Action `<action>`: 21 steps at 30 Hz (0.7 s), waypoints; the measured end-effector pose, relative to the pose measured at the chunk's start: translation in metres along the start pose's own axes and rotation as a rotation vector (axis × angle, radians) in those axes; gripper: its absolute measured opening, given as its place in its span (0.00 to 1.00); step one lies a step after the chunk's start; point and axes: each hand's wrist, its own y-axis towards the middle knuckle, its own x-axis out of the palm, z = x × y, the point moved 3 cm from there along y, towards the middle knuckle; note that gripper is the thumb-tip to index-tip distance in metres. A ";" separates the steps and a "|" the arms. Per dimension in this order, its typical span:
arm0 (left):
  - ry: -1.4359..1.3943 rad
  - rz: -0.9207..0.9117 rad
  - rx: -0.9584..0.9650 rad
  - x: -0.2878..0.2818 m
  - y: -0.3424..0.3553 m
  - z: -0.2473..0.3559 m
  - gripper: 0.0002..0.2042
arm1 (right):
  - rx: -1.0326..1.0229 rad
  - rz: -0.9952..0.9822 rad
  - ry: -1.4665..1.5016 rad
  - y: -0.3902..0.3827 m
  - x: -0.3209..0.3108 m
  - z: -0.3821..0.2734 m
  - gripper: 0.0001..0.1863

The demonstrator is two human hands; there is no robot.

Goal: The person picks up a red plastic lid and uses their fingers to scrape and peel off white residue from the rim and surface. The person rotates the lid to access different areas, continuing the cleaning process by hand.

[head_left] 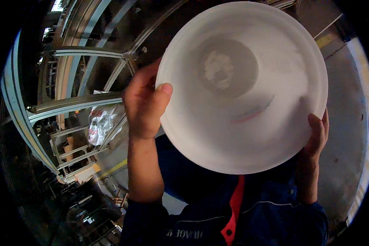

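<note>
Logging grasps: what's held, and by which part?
A white round vessel, by its rim: left hand on the left side, right hand at the lower right.

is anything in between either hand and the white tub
Nothing visible: the left hand is directly on the left side of the white tub, and the right hand on its lower right. Whatever lies behind the tub is hidden.
</note>
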 end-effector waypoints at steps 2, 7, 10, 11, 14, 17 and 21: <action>-0.027 -0.007 -0.001 -0.001 0.002 -0.004 0.25 | -0.021 -0.036 -0.069 0.005 -0.012 0.006 0.39; -0.066 0.031 -0.008 0.006 0.001 -0.017 0.24 | -0.047 0.035 -0.065 -0.005 -0.006 0.004 0.37; -0.067 0.055 -0.081 0.003 0.009 -0.043 0.22 | -0.116 0.019 -0.200 -0.002 -0.010 0.013 0.35; -0.087 0.066 -0.113 0.003 0.009 -0.057 0.22 | -0.126 0.011 -0.228 0.003 -0.009 0.019 0.32; -0.042 0.088 -0.225 -0.012 0.030 -0.099 0.18 | -0.165 -0.108 -0.165 0.031 0.004 0.043 0.22; 0.124 0.178 -0.343 -0.030 0.037 -0.108 0.17 | -0.119 -0.104 -0.247 0.045 0.024 0.061 0.15; 0.133 0.140 -0.323 0.011 0.074 -0.134 0.14 | -0.261 -0.012 -0.351 0.094 -0.001 0.057 0.14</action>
